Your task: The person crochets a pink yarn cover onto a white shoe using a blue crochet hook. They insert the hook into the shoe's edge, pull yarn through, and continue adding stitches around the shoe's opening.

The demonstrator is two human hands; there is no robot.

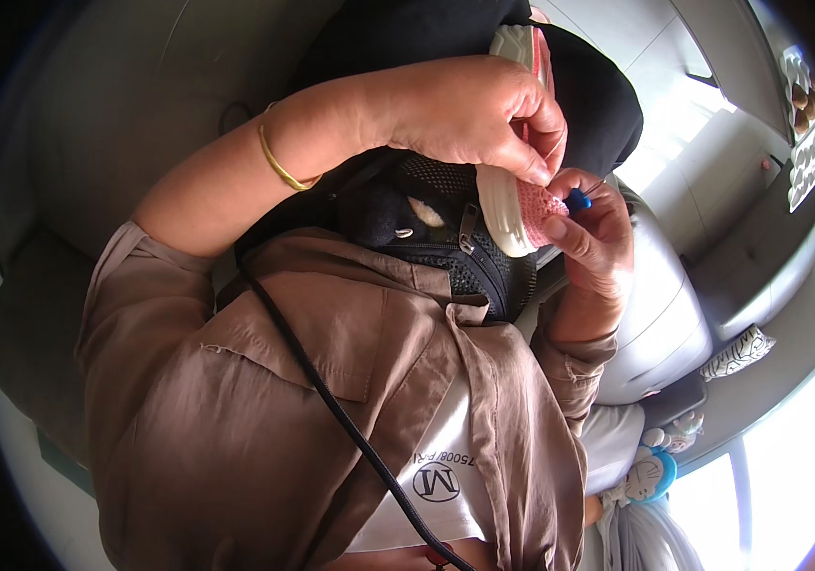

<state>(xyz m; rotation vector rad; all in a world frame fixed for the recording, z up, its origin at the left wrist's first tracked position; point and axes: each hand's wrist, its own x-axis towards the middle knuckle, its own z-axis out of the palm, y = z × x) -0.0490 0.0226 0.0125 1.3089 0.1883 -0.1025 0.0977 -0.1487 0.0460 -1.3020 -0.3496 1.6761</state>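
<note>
A pink knitted or crocheted shoe upper [539, 207] on a white rubber sole [504, 214] lies tilted between my hands. My left hand [500, 121], its wrist in a gold-coloured bangle, pinches a thin strand at the upper's edge with thumb and forefinger. My right hand [597, 228] grips the upper from the right, thumb on the pink fabric. Beside its fingers is a small blue piece [579, 200], with a thin, shiny shaft near it; I cannot tell whether they are one tool. Another pink-edged white sole [518, 44] shows beyond my left hand.
A black mesh bag [486, 264] with a zip lies on my lap. A black cord [336, 407] crosses my shirt. To the right are a grey sofa [657, 307], a patterned cushion [739, 351], plush toys [647, 475] and white egg trays [806, 165].
</note>
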